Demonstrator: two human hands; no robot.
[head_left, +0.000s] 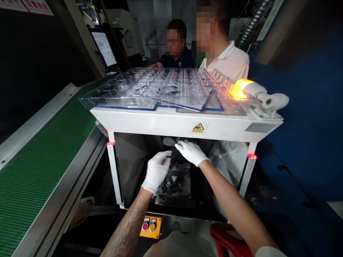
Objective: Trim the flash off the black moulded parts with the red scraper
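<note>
Both my hands wear white gloves and reach into the open front of a white machine [171, 121]. My right hand [190, 151] has its fingers stretched forward, with the fingertips beside a round grey disc [169, 141] under the top panel. Whether they touch the disc I cannot tell. My left hand [157, 170] is lower and to the left, its fingers loosely bent and apart, with nothing visible in them. Below and between the hands sits a dark fixture [174, 180] with a pale triangular mark. The machine's deeper interior is dark.
Clear plastic trays [168, 89] lie on the machine top, beside a lit orange lamp [242, 89]. A green conveyor [50, 142] runs along the left. Slim posts [114, 171] with red lights flank the opening. Below are an orange button box [150, 227] and a red stool [227, 239]. Two people are behind.
</note>
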